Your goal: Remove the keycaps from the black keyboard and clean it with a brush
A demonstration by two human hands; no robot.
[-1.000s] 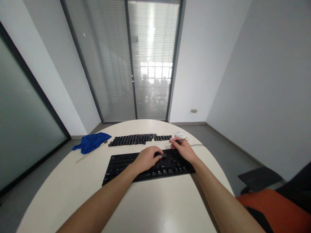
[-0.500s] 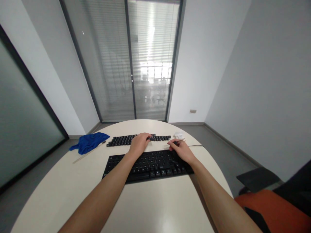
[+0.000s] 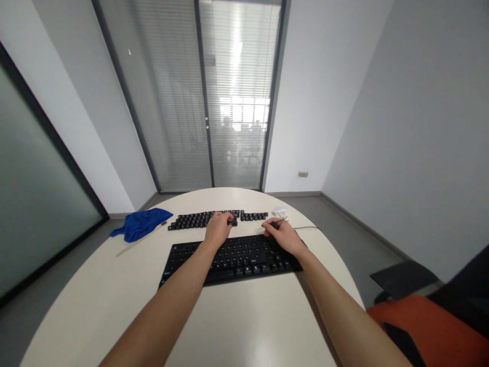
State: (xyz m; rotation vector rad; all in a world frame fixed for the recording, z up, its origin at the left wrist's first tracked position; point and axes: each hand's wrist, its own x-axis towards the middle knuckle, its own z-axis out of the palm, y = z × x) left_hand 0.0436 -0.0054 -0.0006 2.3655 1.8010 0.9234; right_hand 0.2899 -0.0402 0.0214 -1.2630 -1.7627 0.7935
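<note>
- The right hand (image 3: 284, 237) arches over the far right corner of the keyboard (image 3: 244, 255), palm down, fingers closed round a slim dark tool (image 3: 278, 223).
- The left hand (image 3: 218, 228) reaches just beyond the keyboard's far edge, thumb and fingertips nearly together at a black keycap (image 3: 234, 223); whether they grip it, I cannot tell.
- The keyboard, many key positions bare, lies on a cream round-edged table (image 3: 244, 316).
- Beyond it: rows of loose keycaps (image 3: 191, 221); beyond its left end, a thin stick (image 3: 141, 239) and blue cloth (image 3: 143, 224).
- Right of it: an orange-seated chair (image 3: 416, 318); far beyond it: a glass partition (image 3: 175, 112) with blinds.
</note>
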